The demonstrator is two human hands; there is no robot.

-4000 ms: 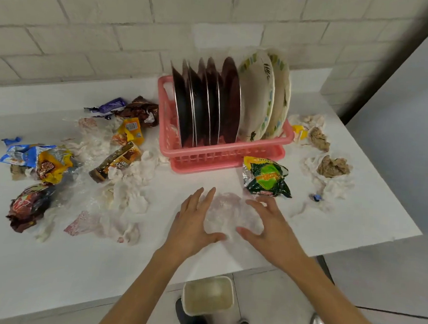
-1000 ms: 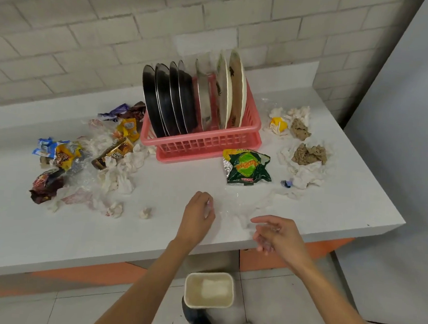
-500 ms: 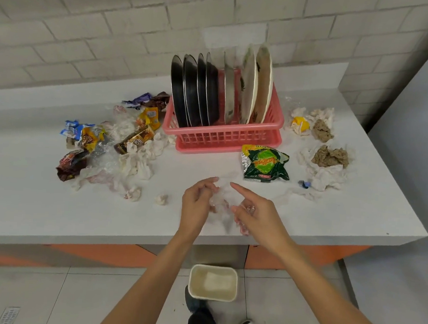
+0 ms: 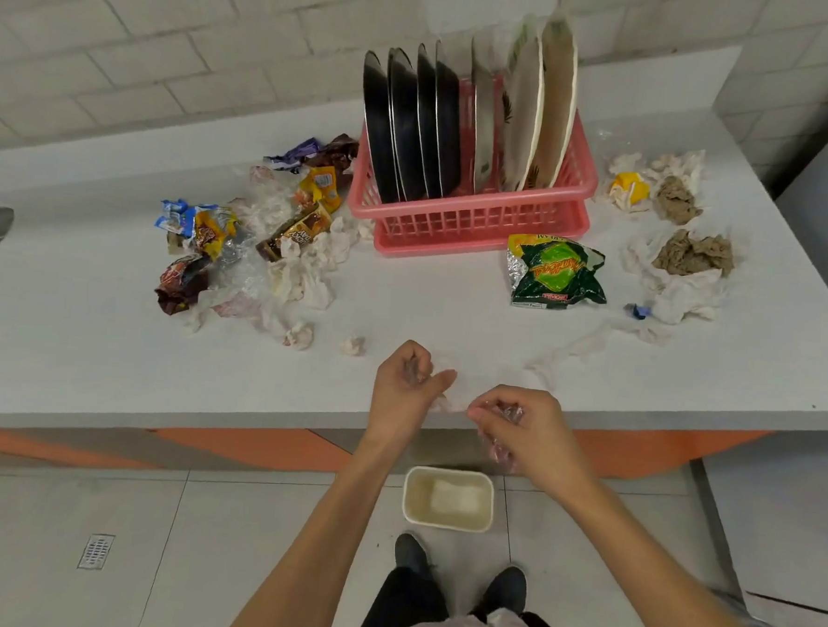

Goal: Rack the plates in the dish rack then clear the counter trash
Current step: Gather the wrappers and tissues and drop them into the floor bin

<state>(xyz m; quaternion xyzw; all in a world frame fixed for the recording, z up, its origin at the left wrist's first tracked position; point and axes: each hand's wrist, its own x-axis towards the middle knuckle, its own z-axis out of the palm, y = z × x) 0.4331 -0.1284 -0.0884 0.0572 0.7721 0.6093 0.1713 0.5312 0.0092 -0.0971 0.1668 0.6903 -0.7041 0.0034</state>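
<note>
Far left of the white surface (image 4: 86,332): wrapper pile (image 4: 241,244), snack packets mixed with crumpled tissue, no clear direction to it. Just right, a small tissue ball (image 4: 353,345) lies alone near the front edge.

Left hand (image 4: 405,385) is over the front edge, fingers curled, pinching one end of a clear plastic film (image 4: 498,451). Behind it, well apart, is the pink dish rack (image 4: 481,220). The plates (image 4: 413,129) are already standing on edge in it, dark ones left, pale ones right, so the racking looks done.

The film is held off the surface between both hands. Its long axis runs roughly left to right, and a loose tail hangs down under the right hand (image 4: 526,427), which pinches the other end with fingers curled. The bin (image 4: 445,522) is on the floor below, just left of that tail.

Handling guess: the film is very light, limp and probably clingy, and not fragile. It is best bunched into one fist before dropping, or it may drift or stick to the fingers.

Further right is a green snack bag (image 4: 555,273), flat in front of the rack, printed side up, long axis roughly left-right. It looks light and crinkly; grab it anywhere. Far right: tissue heap (image 4: 685,291) with brown wads on top, soft, scoop from underneath.
</note>
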